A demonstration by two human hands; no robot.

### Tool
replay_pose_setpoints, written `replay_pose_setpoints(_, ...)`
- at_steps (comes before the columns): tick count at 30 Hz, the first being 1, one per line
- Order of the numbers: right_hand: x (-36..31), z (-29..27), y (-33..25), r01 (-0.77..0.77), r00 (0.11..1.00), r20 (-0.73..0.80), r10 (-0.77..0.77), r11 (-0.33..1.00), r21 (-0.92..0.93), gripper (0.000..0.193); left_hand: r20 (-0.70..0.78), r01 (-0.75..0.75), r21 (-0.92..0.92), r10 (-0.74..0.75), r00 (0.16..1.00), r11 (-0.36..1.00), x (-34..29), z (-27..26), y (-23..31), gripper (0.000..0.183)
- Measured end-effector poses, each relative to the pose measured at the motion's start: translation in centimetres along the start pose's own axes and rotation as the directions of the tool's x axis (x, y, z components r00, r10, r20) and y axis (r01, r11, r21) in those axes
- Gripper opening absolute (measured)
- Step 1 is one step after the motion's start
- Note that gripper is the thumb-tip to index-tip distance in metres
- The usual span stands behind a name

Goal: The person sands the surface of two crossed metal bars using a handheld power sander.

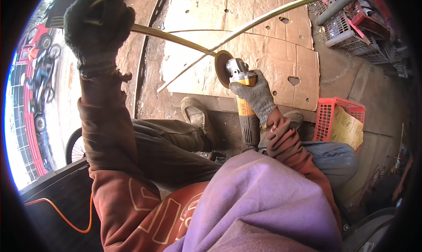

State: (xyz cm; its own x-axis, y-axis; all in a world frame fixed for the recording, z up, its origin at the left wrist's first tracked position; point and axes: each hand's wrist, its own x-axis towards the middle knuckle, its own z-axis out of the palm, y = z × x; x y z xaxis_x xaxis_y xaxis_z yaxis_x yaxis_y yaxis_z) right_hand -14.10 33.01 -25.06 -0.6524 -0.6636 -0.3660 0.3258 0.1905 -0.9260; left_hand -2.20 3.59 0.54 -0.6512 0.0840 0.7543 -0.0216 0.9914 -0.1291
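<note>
My left hand (99,32), in a dark knitted glove, is raised at the upper left. Its fingers are closed round a frame of shiny, brass-toned metal bars (171,38). Two bars meet at a joint near the middle. My right hand (257,96), in a grey glove, grips a yellow-and-black angle grinder (247,113) by its body, just behind the silver head. The grinder's round brown disc (223,68) stands on edge close beside that joint; whether it touches the metal I cannot tell. No sparks show.
Flattened cardboard (281,45) covers the ground ahead. A red plastic crate (325,120) holding a tan sheet stands at right; stacked crates (345,30) lie at the upper right. An orange cord (66,221) hangs over a black panel at lower left. A red truck (30,111) is on the road beyond.
</note>
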Motion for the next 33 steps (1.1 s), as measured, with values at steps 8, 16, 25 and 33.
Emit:
replay_pose_setpoints(8, 0.6, -0.3, -0.1, -0.005, 0.999, 0.036, 0.008, 0.997, -0.079, 0.064, -0.017, -0.005, -0.016, 0.005, 1.000, 1.000, -0.6, -0.2, -0.6, 0.048)
replay_pose_setpoints(16, 0.4, -0.3, -0.7, 0.000, 0.999, 0.035, 0.003, 0.997, -0.083, 0.056, -0.050, 0.013, -0.066, -0.017, 0.999, 0.998, -1.8, 0.4, -2.2, 0.059)
replay_pose_setpoints(25, 0.4, -0.3, -1.3, 0.005, 1.000, 0.014, -0.003, 0.993, -0.114, 0.052, 0.122, -0.217, 0.470, 0.181, 0.976, 0.856, -2.2, -1.1, -2.3, 0.064)
replay_pose_setpoints(33, 0.8, -0.8, -1.0, 0.080, 0.996, 0.054, -0.075, 0.991, -0.108, 0.057, 0.340, 0.512, -0.844, -0.580, 0.740, 0.158, -2.1, -1.2, -1.7, 0.028)
